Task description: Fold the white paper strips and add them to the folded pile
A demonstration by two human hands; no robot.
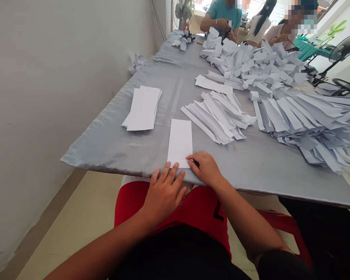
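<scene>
A white paper sheet (180, 140) lies flat at the table's front edge, with a crease line near its lower end. My left hand (165, 190) has its fingers spread, and their tips touch the sheet's bottom edge. At the sheet's lower right corner, my right hand (205, 167) rests with its fingers bent and the index fingertip on the paper; whether it pinches the paper is too small to tell. A neat stack of white sheets (144, 107) sits to the left. Folded paper strips (216, 116) fan out to the right of the sheet.
The grey cloth-covered table (111, 144) meets a wall (61, 70) on the left. More folded strips (303, 120) lie at the right, and a large heap of folded papers (251, 62) is behind. People sit at the far side. A fan (345, 47) stands at the right.
</scene>
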